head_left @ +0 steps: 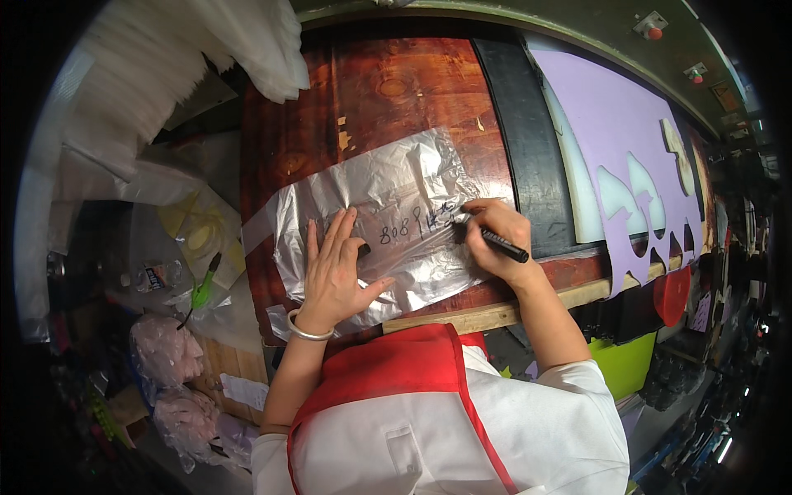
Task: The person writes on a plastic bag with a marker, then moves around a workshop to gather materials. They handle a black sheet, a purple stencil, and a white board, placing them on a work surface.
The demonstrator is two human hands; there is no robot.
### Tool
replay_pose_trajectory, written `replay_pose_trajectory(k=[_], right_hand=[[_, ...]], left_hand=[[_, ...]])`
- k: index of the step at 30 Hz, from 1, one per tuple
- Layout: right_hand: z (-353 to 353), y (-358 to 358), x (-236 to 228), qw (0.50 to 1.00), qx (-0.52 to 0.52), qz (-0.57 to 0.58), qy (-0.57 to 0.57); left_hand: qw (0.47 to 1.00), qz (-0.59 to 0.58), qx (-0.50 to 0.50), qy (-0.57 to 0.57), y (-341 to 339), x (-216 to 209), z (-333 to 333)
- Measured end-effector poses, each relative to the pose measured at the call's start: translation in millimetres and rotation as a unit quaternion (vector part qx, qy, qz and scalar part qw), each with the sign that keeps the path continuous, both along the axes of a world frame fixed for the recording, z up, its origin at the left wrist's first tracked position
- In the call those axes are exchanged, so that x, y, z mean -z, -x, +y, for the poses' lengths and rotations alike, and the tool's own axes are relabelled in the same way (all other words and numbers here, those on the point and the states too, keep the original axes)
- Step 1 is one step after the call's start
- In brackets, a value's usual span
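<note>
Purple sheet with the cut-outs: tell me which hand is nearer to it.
Right. The right hand, gripping a black marker, is to the left of the purple sheet; the left hand rests on the thin plastic, farther left.

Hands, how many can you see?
2: the left hand rests on the clear plastic, and the right hand holds a black marker. No others show.

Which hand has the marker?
The right hand, gripping the black marker over the plastic film; the left hand, with a bangle at its wrist, rests on the film.
</note>
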State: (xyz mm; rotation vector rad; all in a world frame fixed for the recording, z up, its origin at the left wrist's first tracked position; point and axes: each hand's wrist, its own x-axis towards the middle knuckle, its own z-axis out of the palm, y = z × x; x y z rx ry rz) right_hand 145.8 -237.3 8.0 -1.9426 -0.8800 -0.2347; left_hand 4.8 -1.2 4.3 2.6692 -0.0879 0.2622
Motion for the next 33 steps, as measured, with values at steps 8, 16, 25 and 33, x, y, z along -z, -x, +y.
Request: replay_pose_trajectory(k=[8, 16, 25, 33], right_hand=[[-14, 5, -12, 0.993, 0.097, 0.008, -0.061], [10, 76, -16, 0.947, -0.028, 0.303, -0.104], [2, 45, 32, 0.961, -0.003, 0.274, -0.024], [-23, 18, 43, 0.987, -0.047, -0.006, 0.150]], left_hand=[[1.000, 0.005, -0.005, 0.010, 3, 1, 1], [0.973, -0.152, -0.040, 0.170, 12, 9, 8], [0.916, -0.321, -0.168, 0.176, 22, 7, 0], [0.972, -0.169, -0.143, 0.077, 49, 22, -25]])
